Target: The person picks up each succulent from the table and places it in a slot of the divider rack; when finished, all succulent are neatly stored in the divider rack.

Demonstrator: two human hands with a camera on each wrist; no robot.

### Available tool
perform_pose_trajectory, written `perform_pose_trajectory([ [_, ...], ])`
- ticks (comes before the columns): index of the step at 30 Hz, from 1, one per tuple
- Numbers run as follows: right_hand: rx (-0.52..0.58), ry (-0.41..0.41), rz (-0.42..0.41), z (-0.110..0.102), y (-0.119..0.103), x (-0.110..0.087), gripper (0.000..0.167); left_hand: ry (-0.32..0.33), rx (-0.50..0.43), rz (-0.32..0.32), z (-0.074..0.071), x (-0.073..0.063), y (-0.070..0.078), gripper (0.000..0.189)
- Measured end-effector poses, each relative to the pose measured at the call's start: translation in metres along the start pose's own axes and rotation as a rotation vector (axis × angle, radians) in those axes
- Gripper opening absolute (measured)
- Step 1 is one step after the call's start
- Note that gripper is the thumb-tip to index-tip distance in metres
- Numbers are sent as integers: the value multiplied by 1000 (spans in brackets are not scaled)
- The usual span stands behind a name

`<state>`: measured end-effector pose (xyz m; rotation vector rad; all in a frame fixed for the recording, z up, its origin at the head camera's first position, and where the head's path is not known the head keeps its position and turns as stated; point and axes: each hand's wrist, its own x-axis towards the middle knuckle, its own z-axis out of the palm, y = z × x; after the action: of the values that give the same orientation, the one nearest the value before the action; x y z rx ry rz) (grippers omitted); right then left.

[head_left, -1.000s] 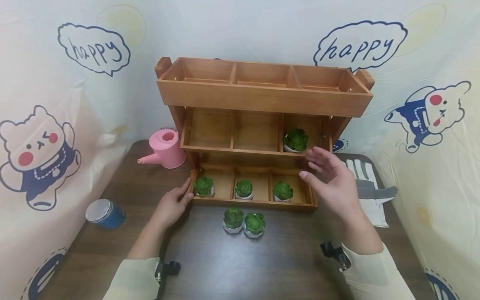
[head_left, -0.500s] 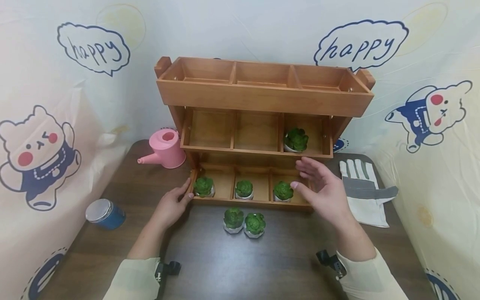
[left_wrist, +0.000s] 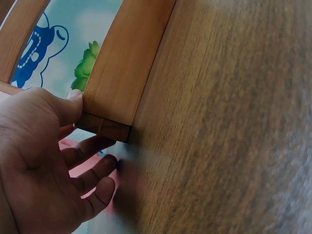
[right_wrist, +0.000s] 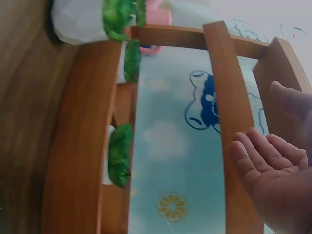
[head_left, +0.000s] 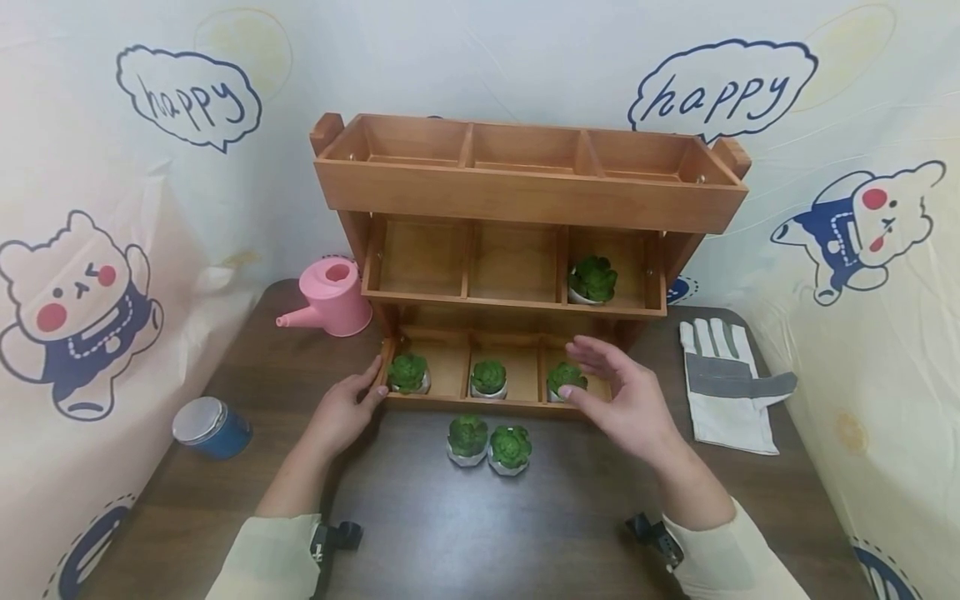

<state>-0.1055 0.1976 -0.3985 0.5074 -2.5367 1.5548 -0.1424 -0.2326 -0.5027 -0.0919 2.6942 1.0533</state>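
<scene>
A three-tier wooden plant shelf [head_left: 525, 196] stands at the back of the table. My left hand [head_left: 345, 421] pinches its bottom left corner; in the left wrist view, the thumb lies on the inner side of the wooden corner [left_wrist: 114, 73] and fingers are outside it. My right hand [head_left: 630, 404], fingers extended and holding nothing, is in front of the bottom tier's right compartment. It partly covers the potted succulent [head_left: 562, 375] there. Other succulents sit in the bottom left [head_left: 407, 372] and bottom middle [head_left: 488, 377] compartments, and one in the middle tier's right compartment [head_left: 592, 279].
Two potted succulents [head_left: 467, 439] [head_left: 509, 450] stand side by side on the table before the shelf. A pink watering can [head_left: 330, 296] is left of the shelf, with a blue lidded jar [head_left: 213, 427] nearer. A white and grey glove [head_left: 723, 383] lies at right.
My right hand has moved left and slightly toward me, from beside the shelf's right end to in front of the bottom right succulent. The left hand has stayed at the corner.
</scene>
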Motion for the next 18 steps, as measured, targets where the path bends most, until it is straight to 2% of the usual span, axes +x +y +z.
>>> perform_pose_trajectory([
  [9,-35,-89,42,17,3,-5,62,0,7,5,0,0,1,66],
  [18,-110,-210,12,34,12,-12,67,0,6,4,0,0,2,67],
])
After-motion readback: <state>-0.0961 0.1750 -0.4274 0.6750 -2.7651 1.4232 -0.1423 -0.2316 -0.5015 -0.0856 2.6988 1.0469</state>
